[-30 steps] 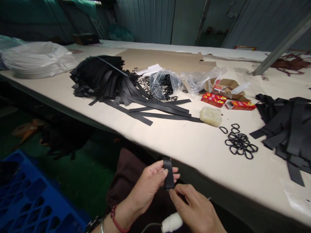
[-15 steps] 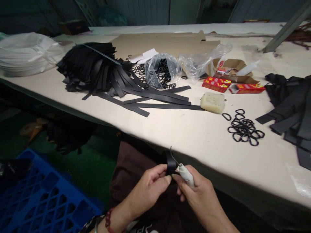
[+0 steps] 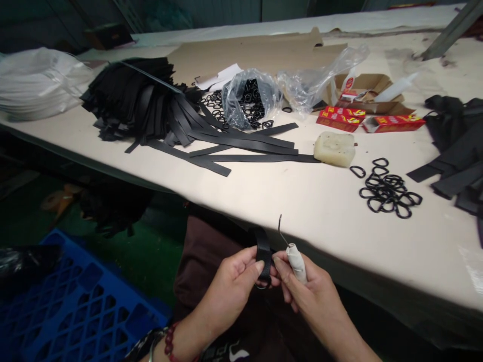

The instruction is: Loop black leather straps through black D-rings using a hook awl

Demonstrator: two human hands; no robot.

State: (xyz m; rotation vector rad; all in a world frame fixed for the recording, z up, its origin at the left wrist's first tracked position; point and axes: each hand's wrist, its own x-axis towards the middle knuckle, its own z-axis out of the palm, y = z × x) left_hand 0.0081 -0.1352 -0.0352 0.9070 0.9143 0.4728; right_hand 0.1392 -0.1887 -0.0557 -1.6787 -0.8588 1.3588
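Note:
In front of my lap, my left hand (image 3: 239,274) pinches a black strap (image 3: 263,246) bent into a loop, thumb on its face. A dark ring partly shows at the loop's lower end. My right hand (image 3: 304,281) is wrapped round the pale, cloth-bound handle of a thin hooked tool (image 3: 296,259); the bent metal tip points up and away from the strap. The right thumb and forefinger are also pinched close beside the strap, and what lies between them is too small to tell. On the table beyond lies a small pile of black D-rings (image 3: 388,193).
A yellowish wax-like block (image 3: 335,149) sits near red boxes (image 3: 339,119). A heap of black straps (image 3: 136,103) lies left of a clear bag (image 3: 251,100) of rings. More straps (image 3: 458,146) lie right. The table edge (image 3: 302,241) is just beyond my hands; a blue pallet (image 3: 83,296) stands lower left.
The hooked tool has moved up and right, its tip now farther from the strap. The strap loop has turned, showing more of its face and a ring at its bottom. The view has shifted slightly.

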